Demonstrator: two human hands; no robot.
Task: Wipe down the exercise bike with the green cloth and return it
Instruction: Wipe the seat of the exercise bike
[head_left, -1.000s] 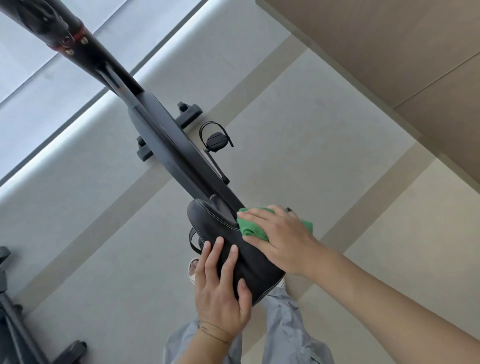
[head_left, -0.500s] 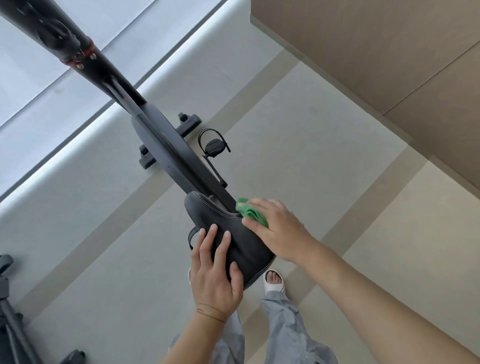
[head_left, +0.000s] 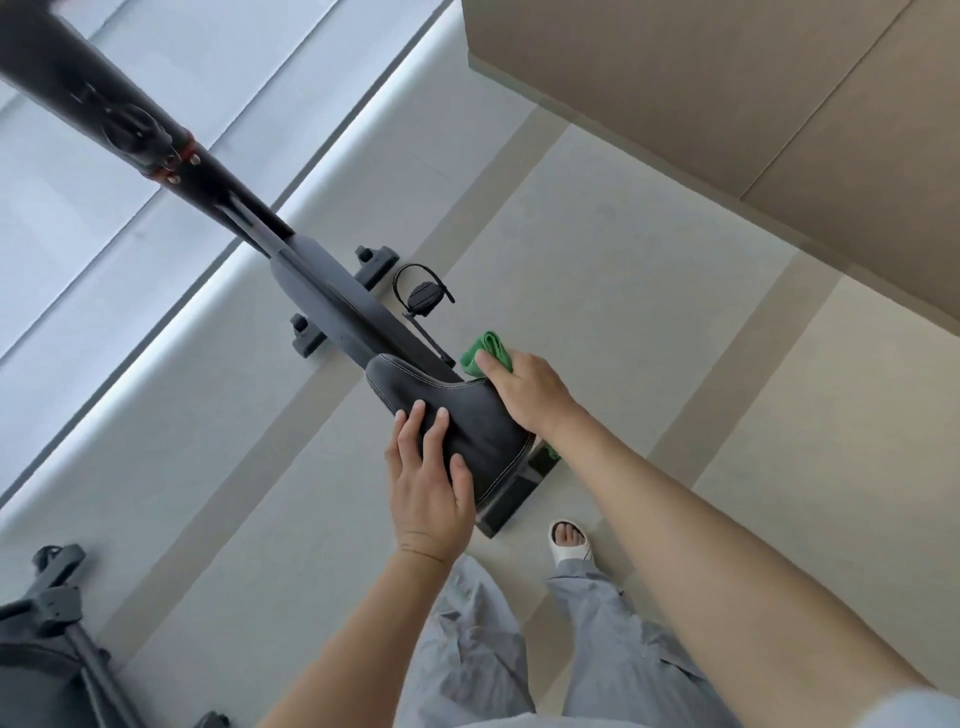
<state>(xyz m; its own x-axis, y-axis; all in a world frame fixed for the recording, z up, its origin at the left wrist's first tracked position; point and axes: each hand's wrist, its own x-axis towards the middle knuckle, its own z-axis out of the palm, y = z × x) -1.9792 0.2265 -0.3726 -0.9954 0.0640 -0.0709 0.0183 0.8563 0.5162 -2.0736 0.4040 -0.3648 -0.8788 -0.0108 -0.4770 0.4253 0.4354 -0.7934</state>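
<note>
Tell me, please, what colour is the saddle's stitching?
White or pale stitching on the black saddle, seen in the head view.

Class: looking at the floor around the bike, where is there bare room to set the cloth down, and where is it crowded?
Bare floor lies between pedal and cabinet. Crowded: under the saddle, by the foot, and beside the stand.

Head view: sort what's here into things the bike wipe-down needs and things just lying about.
In the job:
bike
saddle, left hand resting on it
cloth, gripped by right hand at the saddle's right side

Lying about:
stand, lower left
slipper, on the person's foot
</note>
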